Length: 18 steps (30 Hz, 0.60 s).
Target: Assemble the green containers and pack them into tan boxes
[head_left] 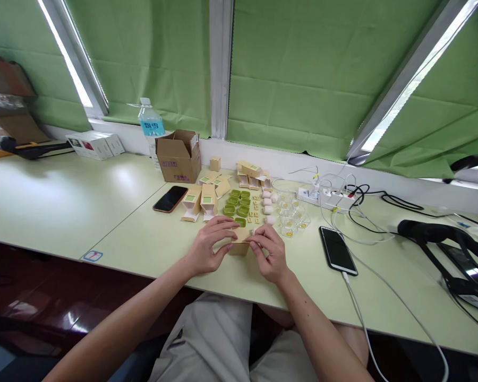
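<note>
A small tan cardboard box (239, 248) lies on the table close to me, between both hands. My left hand (210, 246) grips its left side, the fingers reaching over the top and the thumb lower down. My right hand (269, 253) pinches at the box's right top edge; the fingertips partly hide what they grip. Just behind stand several green square cups (242, 210) in two columns. Beside them are rows of tiny yellowish pieces (256, 207), pale pink cylinders (268, 209) and clear containers with yellow marks (289, 232).
Open tan boxes (207, 199) lie behind my left hand, with more boxes (250, 170) further back. A brown carton (178, 159), a bottle (150, 124) and a phone (170, 199) stand left. Rightward are a cabled phone (338, 250), a power strip (326, 198) and a black headset (434, 239).
</note>
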Motion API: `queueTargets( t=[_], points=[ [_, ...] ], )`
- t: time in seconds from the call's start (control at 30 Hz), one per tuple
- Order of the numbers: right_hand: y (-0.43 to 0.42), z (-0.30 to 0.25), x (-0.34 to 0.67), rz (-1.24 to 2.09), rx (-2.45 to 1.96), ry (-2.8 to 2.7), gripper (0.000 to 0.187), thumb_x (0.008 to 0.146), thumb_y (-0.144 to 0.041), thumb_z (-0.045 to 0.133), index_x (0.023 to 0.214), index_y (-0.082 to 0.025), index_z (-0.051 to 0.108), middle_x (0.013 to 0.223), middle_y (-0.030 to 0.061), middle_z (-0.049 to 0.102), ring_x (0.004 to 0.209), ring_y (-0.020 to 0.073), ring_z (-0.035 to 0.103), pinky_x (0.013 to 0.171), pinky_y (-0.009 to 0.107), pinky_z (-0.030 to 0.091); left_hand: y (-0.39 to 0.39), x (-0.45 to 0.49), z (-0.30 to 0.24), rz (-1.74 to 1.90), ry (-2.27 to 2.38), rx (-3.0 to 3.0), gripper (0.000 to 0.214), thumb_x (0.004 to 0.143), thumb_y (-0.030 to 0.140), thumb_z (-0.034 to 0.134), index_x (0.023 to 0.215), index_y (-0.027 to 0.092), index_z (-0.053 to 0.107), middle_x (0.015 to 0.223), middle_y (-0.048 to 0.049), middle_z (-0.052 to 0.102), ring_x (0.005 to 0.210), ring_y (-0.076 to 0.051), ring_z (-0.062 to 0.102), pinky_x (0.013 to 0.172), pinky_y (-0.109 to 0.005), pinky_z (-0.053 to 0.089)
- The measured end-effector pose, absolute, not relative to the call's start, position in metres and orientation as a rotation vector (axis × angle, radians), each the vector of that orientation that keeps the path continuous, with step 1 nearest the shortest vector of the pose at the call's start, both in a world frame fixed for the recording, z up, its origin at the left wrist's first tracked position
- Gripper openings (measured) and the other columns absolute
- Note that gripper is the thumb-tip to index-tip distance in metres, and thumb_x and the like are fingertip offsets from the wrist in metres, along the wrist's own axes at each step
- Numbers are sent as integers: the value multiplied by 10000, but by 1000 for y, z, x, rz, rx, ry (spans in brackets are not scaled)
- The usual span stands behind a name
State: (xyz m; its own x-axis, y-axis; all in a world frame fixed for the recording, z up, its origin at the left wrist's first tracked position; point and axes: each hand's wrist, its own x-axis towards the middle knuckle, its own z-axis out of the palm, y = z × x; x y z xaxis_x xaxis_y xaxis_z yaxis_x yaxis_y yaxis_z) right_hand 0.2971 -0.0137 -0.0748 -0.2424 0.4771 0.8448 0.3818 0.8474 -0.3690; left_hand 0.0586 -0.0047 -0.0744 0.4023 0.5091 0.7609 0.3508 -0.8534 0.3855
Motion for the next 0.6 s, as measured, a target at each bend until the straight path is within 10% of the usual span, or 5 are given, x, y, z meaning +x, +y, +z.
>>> queueTargets(
  t=[0.23, 0.6],
  points=[
    [-17, -72, 301, -37, -675, -1657, 208, 1035, -122, 585, 1048, -206, 775, 849, 61, 708, 732, 197, 657, 622, 337, 519, -5, 65, -72, 1173, 1193, 2467, 784, 848, 299, 892, 1560, 269, 564, 1334, -132, 763, 1293, -387, 630, 1120, -600, 569],
    [-24, -64, 300, -185, -632, -1570, 254, 1011, -75, 572, 1122, -211, 756, 794, 56, 715, 650, 191, 649, 552, 321, 490, 53, 50, -13, 1102, 1380, 2327, 531, 853, 370, 888, 1343, 219, 749, 1070, -72, 804, 781, -236, 729, 791, -388, 624]
  ],
)
